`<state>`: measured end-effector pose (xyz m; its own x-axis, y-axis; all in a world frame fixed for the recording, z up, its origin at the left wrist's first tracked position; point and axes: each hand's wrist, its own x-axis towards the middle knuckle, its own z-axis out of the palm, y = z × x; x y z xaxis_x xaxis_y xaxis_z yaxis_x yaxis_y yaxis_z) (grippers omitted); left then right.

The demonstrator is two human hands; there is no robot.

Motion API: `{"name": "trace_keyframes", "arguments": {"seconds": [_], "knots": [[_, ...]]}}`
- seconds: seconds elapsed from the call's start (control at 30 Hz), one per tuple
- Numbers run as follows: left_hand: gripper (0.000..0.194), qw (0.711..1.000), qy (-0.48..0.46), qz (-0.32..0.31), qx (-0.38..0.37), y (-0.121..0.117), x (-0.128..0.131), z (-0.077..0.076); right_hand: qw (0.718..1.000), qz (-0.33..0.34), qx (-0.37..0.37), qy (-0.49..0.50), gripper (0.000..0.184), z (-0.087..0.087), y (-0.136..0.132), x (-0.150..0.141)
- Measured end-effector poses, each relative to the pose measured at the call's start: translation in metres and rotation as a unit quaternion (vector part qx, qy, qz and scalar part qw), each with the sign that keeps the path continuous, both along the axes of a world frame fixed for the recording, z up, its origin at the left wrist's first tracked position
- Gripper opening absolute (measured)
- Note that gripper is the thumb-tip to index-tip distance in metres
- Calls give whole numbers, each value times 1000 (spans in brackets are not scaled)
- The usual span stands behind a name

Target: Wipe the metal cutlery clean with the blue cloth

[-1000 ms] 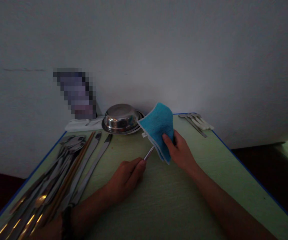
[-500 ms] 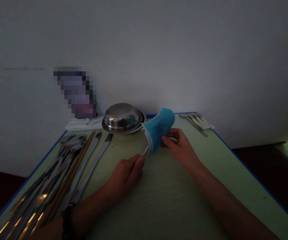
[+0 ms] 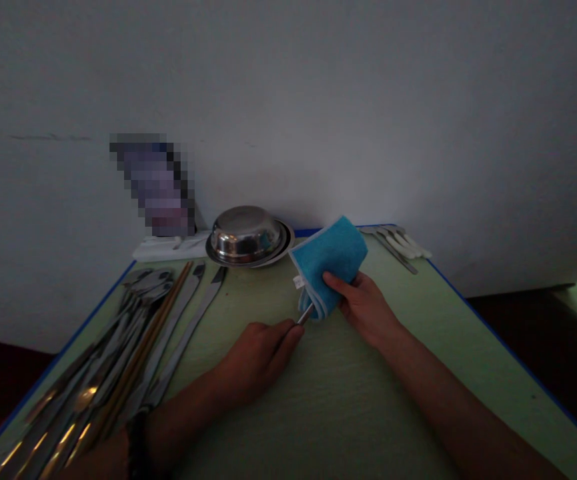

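Observation:
My right hand (image 3: 368, 307) is closed on a folded light-blue cloth (image 3: 333, 250), thumb lying across its front. A small white tag hangs from the cloth's left side. Held in my closed left hand (image 3: 263, 353) is a slim metal utensil (image 3: 305, 315). Only a short stretch of its shaft shows; the far end is inside the cloth folds, so I cannot tell its kind. Both hands are above the pale green table (image 3: 288, 420). To the left of my left hand lie two table knives (image 3: 188, 317) and wooden chopsticks (image 3: 155, 327).
Several metal spoons (image 3: 153, 285) and other cutlery lie along the left edge. An upside-down metal bowl (image 3: 245, 233) rests at the back by the wall (image 3: 288, 100). Several utensils (image 3: 395, 247), some pale-handled, lie at the back right. A blurred-out upright object (image 3: 158, 187) leans back left.
The cloth has turned flatter towards me and moved slightly right, showing its tag. My left hand has shifted right with the utensil; my right thumb now presses on the cloth's front.

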<state>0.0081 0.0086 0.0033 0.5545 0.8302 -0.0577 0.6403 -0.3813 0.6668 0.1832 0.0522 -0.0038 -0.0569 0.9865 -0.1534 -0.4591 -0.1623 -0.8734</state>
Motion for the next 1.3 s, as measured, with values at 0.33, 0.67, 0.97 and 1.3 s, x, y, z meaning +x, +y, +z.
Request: {"name": "trace_keyframes", "arguments": {"seconds": [0.33, 0.67, 0.97, 1.3], "knots": [[35, 999, -27, -2, -17, 1, -2, 2, 995, -69, -30, -62, 27, -9, 2, 0], [39, 997, -62, -6, -40, 0, -5, -1, 997, -66, 20, -34, 18, -3, 5, 4], [39, 997, -67, -10, -29, -1, -7, -4, 993, -20, 63, -102, 31, -9, 7, 10], [40, 997, -68, -14, -37, -2, -7, -3, 886, -125, 121, -429, 48, 1, 3, 16]]}}
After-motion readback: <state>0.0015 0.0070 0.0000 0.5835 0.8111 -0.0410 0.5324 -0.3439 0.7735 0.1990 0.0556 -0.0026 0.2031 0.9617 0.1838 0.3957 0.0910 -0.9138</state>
